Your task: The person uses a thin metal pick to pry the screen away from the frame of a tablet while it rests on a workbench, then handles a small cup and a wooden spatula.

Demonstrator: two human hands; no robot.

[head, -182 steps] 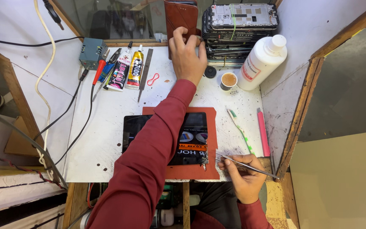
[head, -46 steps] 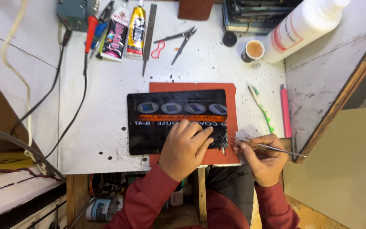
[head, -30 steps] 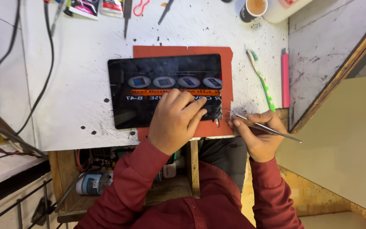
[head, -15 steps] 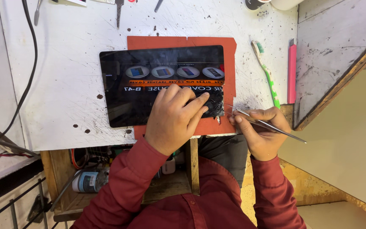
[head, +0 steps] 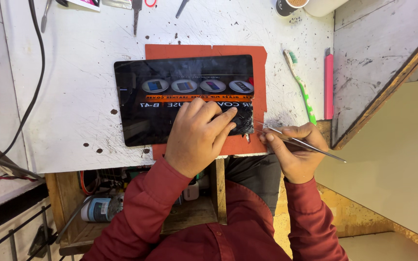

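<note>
— Tablet, the flat black glass-fronted one [head: 170, 104], lies on the red-orange rubber mat [head: 204, 50] at the bench's near edge. How should it be steadied?

— Left hand [head: 197, 137] lies flat on its near right part, fingers spread, gripping nothing; I'd press evenly there.

— And the right hand [head: 293, 147]?

— Just right of the tablet, pinched shut on thin steel tweezers [head: 298, 143], tips at the cracked corner. Work shallow, I'd say. Farther right lie a green toothbrush [head: 301, 87] and pink cutter [head: 328, 84].
</note>
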